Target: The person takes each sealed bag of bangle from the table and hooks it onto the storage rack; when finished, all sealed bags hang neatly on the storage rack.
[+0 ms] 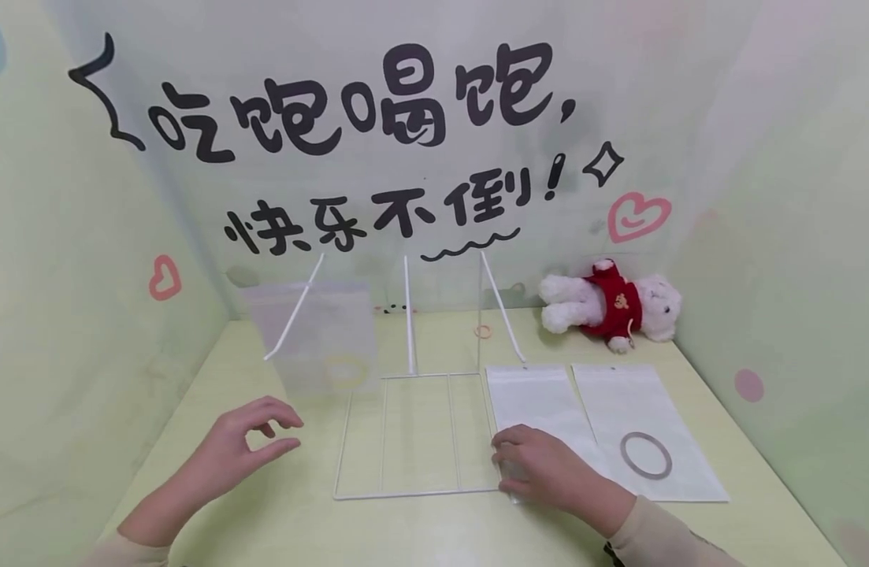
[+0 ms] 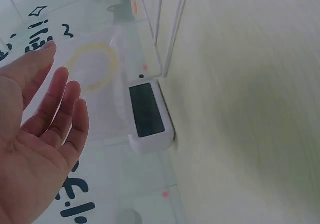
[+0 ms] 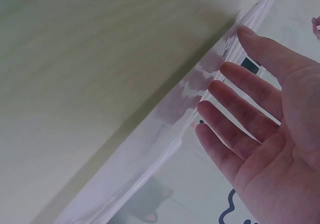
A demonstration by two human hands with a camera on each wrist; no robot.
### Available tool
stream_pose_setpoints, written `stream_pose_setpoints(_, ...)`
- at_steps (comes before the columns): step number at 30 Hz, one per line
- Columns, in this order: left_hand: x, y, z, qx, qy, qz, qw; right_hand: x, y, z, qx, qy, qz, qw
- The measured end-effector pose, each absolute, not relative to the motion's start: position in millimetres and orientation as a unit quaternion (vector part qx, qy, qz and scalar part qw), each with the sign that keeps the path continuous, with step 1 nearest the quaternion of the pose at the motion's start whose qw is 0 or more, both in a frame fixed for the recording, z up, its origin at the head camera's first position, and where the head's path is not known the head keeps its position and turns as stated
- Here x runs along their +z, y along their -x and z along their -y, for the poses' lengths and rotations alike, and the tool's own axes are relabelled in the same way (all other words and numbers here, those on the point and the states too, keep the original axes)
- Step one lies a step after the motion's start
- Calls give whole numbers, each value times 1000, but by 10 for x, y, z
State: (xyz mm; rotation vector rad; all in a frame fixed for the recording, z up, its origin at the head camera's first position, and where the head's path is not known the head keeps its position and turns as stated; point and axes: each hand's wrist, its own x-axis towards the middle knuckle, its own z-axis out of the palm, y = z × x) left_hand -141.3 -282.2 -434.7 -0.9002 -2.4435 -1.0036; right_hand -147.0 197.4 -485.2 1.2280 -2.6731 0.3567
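Observation:
A white wire rack with three long prongs stands mid-table. From its left prong hangs a clear plastic bag holding a yellow ring. My left hand is in the air in front of that bag, thumb and fingers apart, with nothing in it. Beside the rack's base, my right hand is over the near left part of a flat plastic bag. Its fingers are loosely extended at the bag's edge; whether they touch is unclear. Another flat bag with a grey ring lies to the right.
A white plush toy in a red top lies at the back right. Behind the hanging bag, the left wrist view shows a white device with a dark screen. Printed walls enclose the pale table at the back and sides.

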Motion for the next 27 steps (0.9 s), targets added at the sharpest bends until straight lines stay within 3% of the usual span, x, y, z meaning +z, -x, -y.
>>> stream_pose_setpoints(15,-4862,1433,2519,-295,323,899,18,-4909,1459,-1991,127,-406,900,91)
stream_pose_setpoints(27,-4941,1334,2471,-191,293,936,29,-4880,1439,-1974,130,-403,901,90)
